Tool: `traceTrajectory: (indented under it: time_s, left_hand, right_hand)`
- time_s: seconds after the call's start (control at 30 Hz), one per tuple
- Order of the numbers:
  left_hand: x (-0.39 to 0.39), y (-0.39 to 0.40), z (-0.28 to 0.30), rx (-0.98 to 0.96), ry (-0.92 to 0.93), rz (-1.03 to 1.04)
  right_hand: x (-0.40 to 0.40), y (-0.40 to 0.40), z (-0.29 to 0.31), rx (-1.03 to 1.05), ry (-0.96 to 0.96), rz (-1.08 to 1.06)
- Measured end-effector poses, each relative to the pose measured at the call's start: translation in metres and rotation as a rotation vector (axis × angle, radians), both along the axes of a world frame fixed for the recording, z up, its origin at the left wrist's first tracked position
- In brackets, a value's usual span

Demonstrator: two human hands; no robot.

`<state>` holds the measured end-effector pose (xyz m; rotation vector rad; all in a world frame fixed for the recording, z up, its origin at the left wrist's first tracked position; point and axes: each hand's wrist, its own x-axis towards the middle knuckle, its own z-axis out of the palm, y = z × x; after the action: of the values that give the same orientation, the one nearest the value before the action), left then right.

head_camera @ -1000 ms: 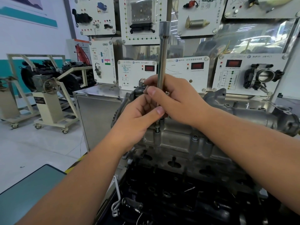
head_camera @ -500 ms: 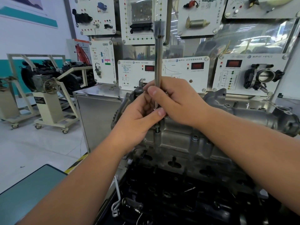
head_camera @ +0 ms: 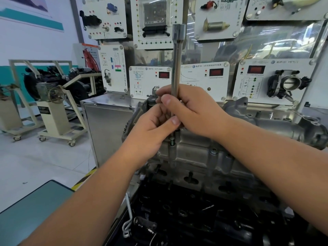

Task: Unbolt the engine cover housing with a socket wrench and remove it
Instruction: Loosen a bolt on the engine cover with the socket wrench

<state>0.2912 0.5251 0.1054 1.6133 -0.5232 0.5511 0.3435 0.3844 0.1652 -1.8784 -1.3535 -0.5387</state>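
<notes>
Head view: both hands grasp the socket wrench (head_camera: pixel 176 68), right hand (head_camera: pixel 191 110) wrapped round its upright shaft, left hand (head_camera: pixel 152 128) pinching lower, just above a bolt (head_camera: pixel 171 139) on the engine cover (head_camera: pixel 204 157). A tilted shaft could slip off the bolt.

The two hands hide the lower part of the wrench (head_camera: pixel 177 57), so its seat on the bolt (head_camera: pixel 171 139) cannot be made out. The engine cover (head_camera: pixel 204 153) runs behind the right forearm. Lettering on the wall panels (head_camera: pixel 204 77) is too blurred to read.
</notes>
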Motion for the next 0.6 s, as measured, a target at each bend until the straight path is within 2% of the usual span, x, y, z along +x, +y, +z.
traceTrajectory:
  time_s: [0.17,0.4,0.6]
  left_hand:
    - [0.0,0.005,-0.003,0.03,0.07,-0.007]
    - [0.0,-0.003,0.0,0.002,-0.01,-0.009]
    - [0.0,0.007,-0.002,-0.012,0.086,-0.036]
  right_hand:
    - [0.001,0.0,0.001,-0.054,0.066,0.014]
    - [0.0,-0.001,0.0,-0.005,0.044,-0.021]
    - [0.001,0.0,-0.001,-0.073,0.137,0.041]
